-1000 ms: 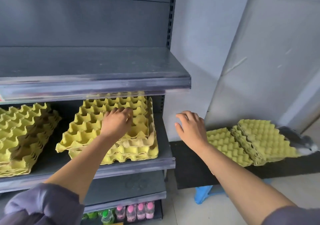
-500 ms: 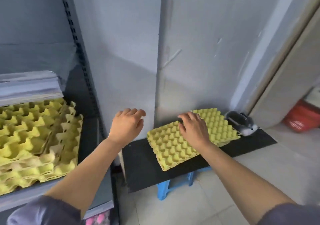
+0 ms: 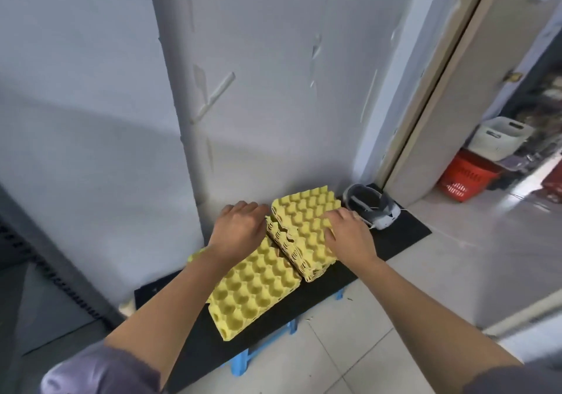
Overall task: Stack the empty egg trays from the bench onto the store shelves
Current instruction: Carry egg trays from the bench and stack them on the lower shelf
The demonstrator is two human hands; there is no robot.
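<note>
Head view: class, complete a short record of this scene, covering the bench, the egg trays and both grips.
bench: black top, blue legs
stack of egg trays: yellow, on the bench near the wall
single egg tray: flat on the bench, beside the stack
left grip: at the stack's left edge, fingers hidden
right grip: fingers resting on the stack's top

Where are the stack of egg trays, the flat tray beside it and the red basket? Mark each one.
stack of egg trays [image 3: 301,222]: head view, on the bumps of its top tray.
flat tray [image 3: 255,287]: head view, middle of its cups.
red basket [image 3: 465,178]: head view, on its front wall.
</note>
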